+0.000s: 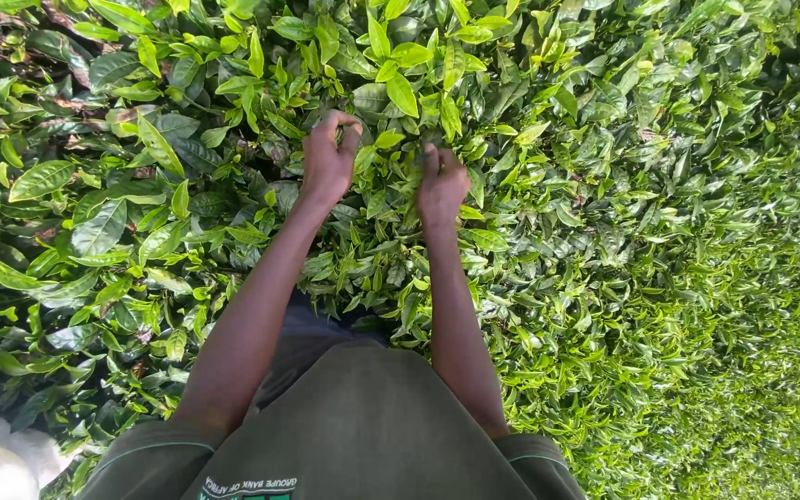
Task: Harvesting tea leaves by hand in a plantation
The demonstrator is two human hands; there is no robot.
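Both of the person's bare arms reach forward from a dark green shirt (363,426) into a dense bush of glossy green leaves (94,222). The left hand (328,165) is curled, its fingertips (349,125) drawn together at the top, pinching at a small pale-green shoot (387,139) that rises just beside and to the right of the fingers. Whether the stem itself lies between the pads cannot be told, since the fingers hide it. The right hand (441,183) sits close beside the left, a little lower, its fingers bunched and pushed down among the leaves; what they close on is hidden by foliage. The shoot stands between the two hands, nearer the left. Lighter, finer foliage (696,278) spreads away to the right, with larger dark leaves to the left.
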